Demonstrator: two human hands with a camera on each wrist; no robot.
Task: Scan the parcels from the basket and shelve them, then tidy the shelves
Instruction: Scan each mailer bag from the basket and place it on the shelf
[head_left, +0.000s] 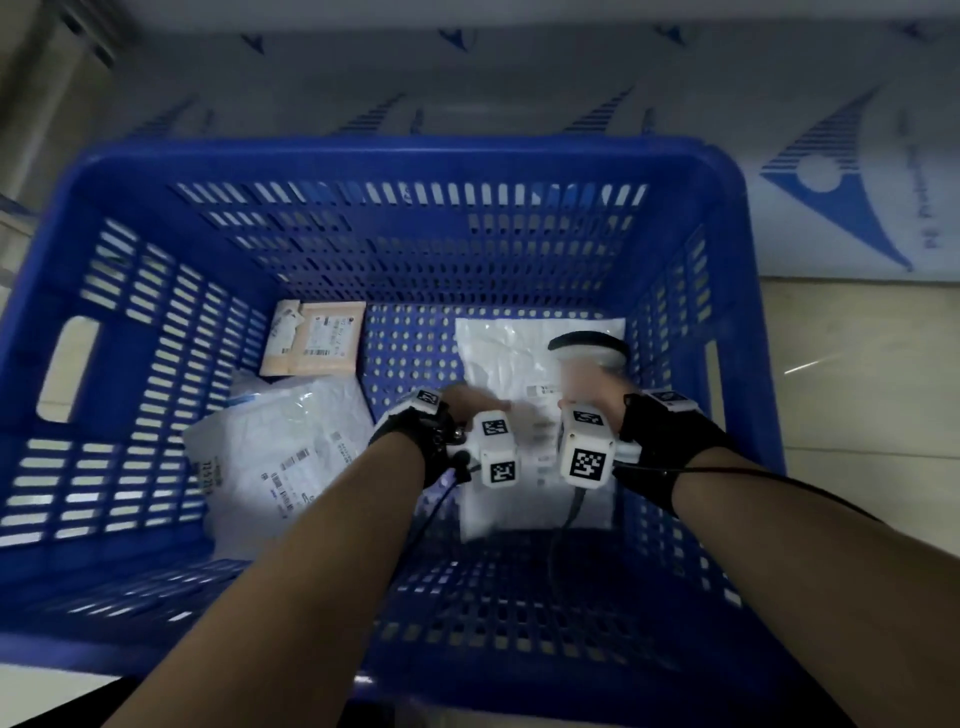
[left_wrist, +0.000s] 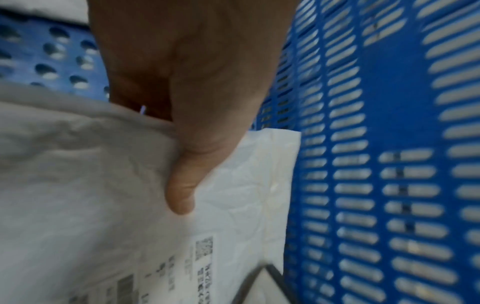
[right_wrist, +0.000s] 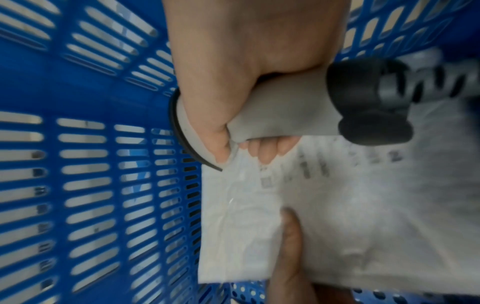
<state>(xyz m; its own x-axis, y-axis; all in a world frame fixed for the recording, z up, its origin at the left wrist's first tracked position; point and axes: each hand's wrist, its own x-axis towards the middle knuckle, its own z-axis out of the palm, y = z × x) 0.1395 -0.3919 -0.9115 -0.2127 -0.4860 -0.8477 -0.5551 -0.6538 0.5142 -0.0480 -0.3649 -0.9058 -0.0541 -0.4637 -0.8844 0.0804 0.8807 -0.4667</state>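
Observation:
Both hands are down inside the blue slotted basket (head_left: 156, 218). My left hand (head_left: 470, 402) pinches the edge of a white poly-bag parcel (head_left: 514, 358), thumb (left_wrist: 182, 191) on top of the bag (left_wrist: 103, 185) and fingers underneath. The parcel's printed label (left_wrist: 202, 253) faces up. My right hand (head_left: 592, 402) grips the grey handle of a barcode scanner (head_left: 589, 348), held over the same parcel (right_wrist: 350, 216); the scanner's handle (right_wrist: 280, 115) ends in a black collar with a coiled cable (right_wrist: 428, 82).
Two more parcels lie in the basket: a brown padded envelope (head_left: 311, 338) at the back left and a crumpled white bag (head_left: 275, 447) at the left. The basket walls (left_wrist: 389, 144) stand close on every side. Pale floor with blue triangle prints (head_left: 841, 171) lies beyond.

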